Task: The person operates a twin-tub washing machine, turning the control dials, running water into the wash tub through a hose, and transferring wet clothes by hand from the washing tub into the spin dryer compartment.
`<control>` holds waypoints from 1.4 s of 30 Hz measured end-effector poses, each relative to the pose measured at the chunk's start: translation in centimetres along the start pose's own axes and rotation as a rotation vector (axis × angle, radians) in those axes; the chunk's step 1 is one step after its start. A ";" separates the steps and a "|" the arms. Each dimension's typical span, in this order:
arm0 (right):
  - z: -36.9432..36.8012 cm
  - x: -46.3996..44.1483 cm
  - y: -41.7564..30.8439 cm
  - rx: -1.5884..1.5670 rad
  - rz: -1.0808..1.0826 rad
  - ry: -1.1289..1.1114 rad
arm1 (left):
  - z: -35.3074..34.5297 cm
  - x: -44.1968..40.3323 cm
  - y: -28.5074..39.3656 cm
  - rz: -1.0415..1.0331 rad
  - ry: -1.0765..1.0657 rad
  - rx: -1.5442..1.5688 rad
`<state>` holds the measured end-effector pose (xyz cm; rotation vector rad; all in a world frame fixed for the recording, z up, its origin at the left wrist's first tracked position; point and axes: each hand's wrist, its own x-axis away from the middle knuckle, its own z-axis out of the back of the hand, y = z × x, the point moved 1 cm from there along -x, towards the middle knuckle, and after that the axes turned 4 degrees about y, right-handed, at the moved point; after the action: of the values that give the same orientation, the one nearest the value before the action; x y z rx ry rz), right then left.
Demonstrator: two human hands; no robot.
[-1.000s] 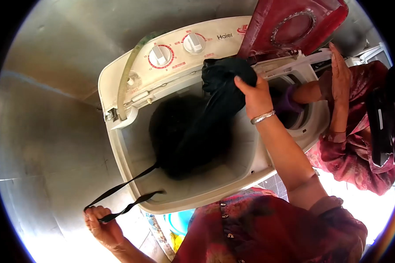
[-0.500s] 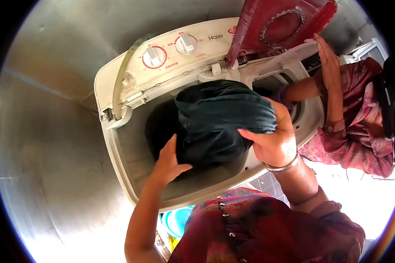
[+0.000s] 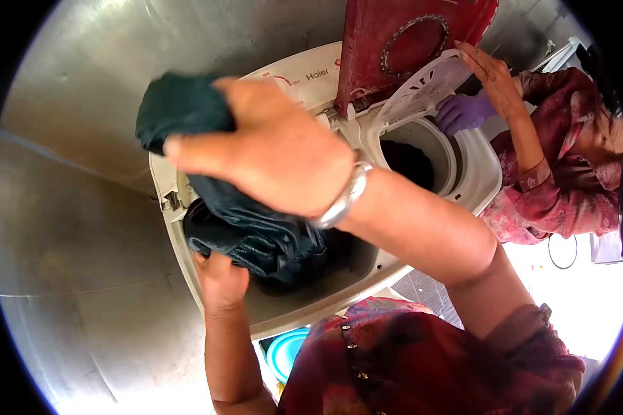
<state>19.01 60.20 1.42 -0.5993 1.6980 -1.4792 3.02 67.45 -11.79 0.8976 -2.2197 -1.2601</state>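
A dark green, wet-looking cloth (image 3: 256, 242) is bunched over the washing machine's left tub (image 3: 304, 311). My right hand (image 3: 277, 149), with a silver bangle at the wrist, grips its upper end and lifts it high at the left, over the control panel. Low at the tub's left side, my left hand (image 3: 221, 280) holds the lower folds, its fingertips partly hidden by the fabric. Which garment the cloth is, I cannot tell. Part of the cloth hangs down into the tub.
A co-worker's purple-gloved hand (image 3: 464, 113) is at the round spin tub (image 3: 439, 149), which holds dark fabric. Their bare hand (image 3: 488, 72) touches the raised white inner lid (image 3: 426, 83). A red lid (image 3: 412, 48) stands up behind. Metal wall (image 3: 69, 228) at left; blue basin (image 3: 284, 353) below.
My right hand has swung left and up, pulling the cloth with it. My left hand has gone from open beside the cloth to gripping it. The co-worker's gloved hand has come out of the spin tub.
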 end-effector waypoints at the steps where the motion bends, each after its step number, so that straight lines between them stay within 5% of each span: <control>1: -0.9 -0.1 1.2 0.059 0.051 -0.109 | 0.5 -0.2 0.3 -0.028 0.003 -0.120; 2: -1.7 0.3 1.6 0.084 0.083 -0.165 | 1.1 0.0 0.4 -0.054 0.000 -0.146; 4: -3.7 1.2 3.4 0.211 0.177 -0.258 | 2.1 0.9 0.0 0.096 -0.078 -0.682; 5: -5.0 2.0 4.4 0.306 0.163 -0.336 | 3.6 1.4 -1.8 -0.003 -0.045 -0.731; 6: -5.8 2.4 5.4 0.405 0.154 -0.415 | 3.1 1.9 -3.0 0.034 0.122 -0.450; 8: -5.4 2.4 7.7 0.385 0.144 -0.485 | 4.3 1.8 -3.9 -0.268 0.106 -1.049; 10: -4.0 2.7 8.8 0.185 0.097 -0.542 | 4.9 2.5 -4.0 -0.157 0.140 -0.347; 13: -0.6 4.0 14.3 0.564 0.274 -0.059 | 5.8 3.0 -1.4 -0.156 0.221 -0.132; 14: 0.3 4.5 17.0 0.615 0.131 -0.014 | 4.9 3.1 0.5 -0.180 0.223 -0.068; 15: -0.2 6.3 19.6 0.775 -0.188 -0.157 | 5.0 3.3 1.2 -0.174 0.226 -0.070; 17: -1.9 10.5 25.7 0.792 -0.479 -0.588 | 5.0 3.7 2.4 -0.273 0.131 -0.126; 22: -5.3 12.0 26.3 0.612 -0.589 -0.422 | 7.0 5.9 3.7 -0.323 0.122 -0.221; 26: -1.9 10.3 20.7 0.646 -0.323 -0.209 | 10.5 6.8 7.1 -0.525 0.481 -0.118; 30: 1.6 7.7 14.1 0.541 -0.459 -0.166 | 10.5 6.8 11.9 -0.753 0.614 -0.154; 32: 2.8 7.0 12.1 0.631 -0.212 -0.097 | 10.8 6.9 13.6 -0.823 0.657 -0.189; 36: 8.3 6.3 15.1 0.595 -0.422 0.101 | 10.4 7.2 15.2 -0.915 0.720 -0.236; 38: 8.7 7.4 17.6 1.221 0.153 -0.180 | 10.3 7.5 15.6 -0.937 0.745 -0.254; 39: 8.5 7.6 17.9 1.219 0.153 -0.176 | 10.1 7.5 15.8 -0.944 0.752 -0.263; 41: 6.6 7.9 16.3 1.295 -0.603 -0.143 | 9.6 7.4 16.2 -0.957 0.757 -0.277; 42: 6.5 8.4 16.5 1.290 -0.604 -0.143 | 9.4 7.5 16.5 -0.964 0.759 -0.276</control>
<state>21.73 53.27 -16.71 -0.4424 0.1814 -2.4437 -13.54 73.86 -1.66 2.0126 -0.9734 -1.2065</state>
